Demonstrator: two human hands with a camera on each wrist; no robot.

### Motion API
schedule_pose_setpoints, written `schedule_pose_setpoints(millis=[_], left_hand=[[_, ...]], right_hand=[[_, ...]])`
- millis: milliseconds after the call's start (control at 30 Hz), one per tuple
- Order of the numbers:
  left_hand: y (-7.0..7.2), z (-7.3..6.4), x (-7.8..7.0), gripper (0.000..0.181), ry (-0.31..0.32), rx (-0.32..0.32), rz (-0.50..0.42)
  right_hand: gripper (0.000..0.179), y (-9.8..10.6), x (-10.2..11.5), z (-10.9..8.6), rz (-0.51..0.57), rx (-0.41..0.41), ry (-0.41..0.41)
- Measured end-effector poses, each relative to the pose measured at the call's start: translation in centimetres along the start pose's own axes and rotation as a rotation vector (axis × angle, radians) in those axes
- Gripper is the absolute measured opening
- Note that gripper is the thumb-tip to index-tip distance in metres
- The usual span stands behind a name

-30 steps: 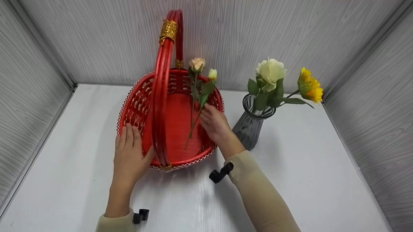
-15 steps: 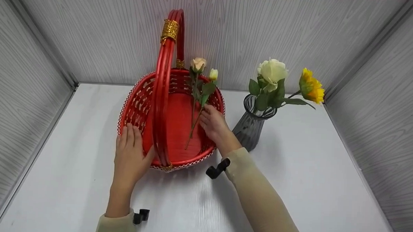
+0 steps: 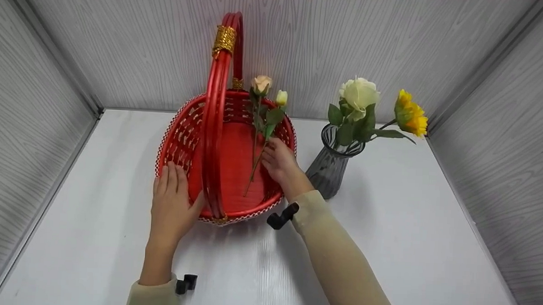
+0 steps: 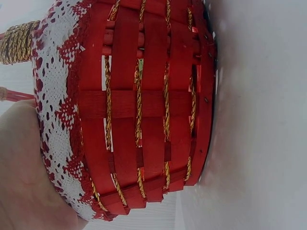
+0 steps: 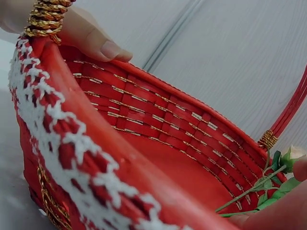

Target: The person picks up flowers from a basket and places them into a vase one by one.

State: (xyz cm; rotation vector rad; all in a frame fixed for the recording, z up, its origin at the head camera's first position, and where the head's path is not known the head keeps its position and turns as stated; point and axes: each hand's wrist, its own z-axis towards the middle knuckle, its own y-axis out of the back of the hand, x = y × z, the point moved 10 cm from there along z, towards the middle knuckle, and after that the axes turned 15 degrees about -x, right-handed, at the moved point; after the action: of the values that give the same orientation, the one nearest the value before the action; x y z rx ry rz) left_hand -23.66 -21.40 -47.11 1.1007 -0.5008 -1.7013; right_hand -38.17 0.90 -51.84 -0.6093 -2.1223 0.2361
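Observation:
A red woven basket [image 3: 237,156] with a tall arched handle and lace-trimmed rim stands on the white table. My left hand [image 3: 172,207] rests over its near left rim, fingers fairly straight; in the left wrist view its palm [image 4: 29,167] lies against the lace. My right hand [image 3: 280,162] reaches inside the basket's right side. Its fingertips pinch the green stem of a pale yellow rosebud [image 3: 281,97]. Beside that bud, a peach rose [image 3: 261,85] leans by the back rim, its stem running down to the basket floor. The right wrist view shows both green stems near my fingers [image 5: 273,213].
Right of the basket stands a grey ribbed glass vase [image 3: 327,172] holding a cream rose [image 3: 360,97] and a yellow flower [image 3: 410,114]. My right forearm passes just in front of the vase. Grey wood-grain panels [image 3: 348,33] enclose the table at the back and sides.
My right wrist and sleeve have shifted slightly left and up, while the fingertips stay at the stem. The left hand, basket and flowers look nearly the same.

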Motion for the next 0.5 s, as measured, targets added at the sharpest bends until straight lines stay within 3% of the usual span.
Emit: schedule_pose_setpoints(millis=[500], left_hand=[[0.16,0.03,-0.04,0.080,-0.006,-0.022,-0.019]], right_hand=[[0.059,-0.18,-0.55,0.40,-0.059,-0.005,0.007]])
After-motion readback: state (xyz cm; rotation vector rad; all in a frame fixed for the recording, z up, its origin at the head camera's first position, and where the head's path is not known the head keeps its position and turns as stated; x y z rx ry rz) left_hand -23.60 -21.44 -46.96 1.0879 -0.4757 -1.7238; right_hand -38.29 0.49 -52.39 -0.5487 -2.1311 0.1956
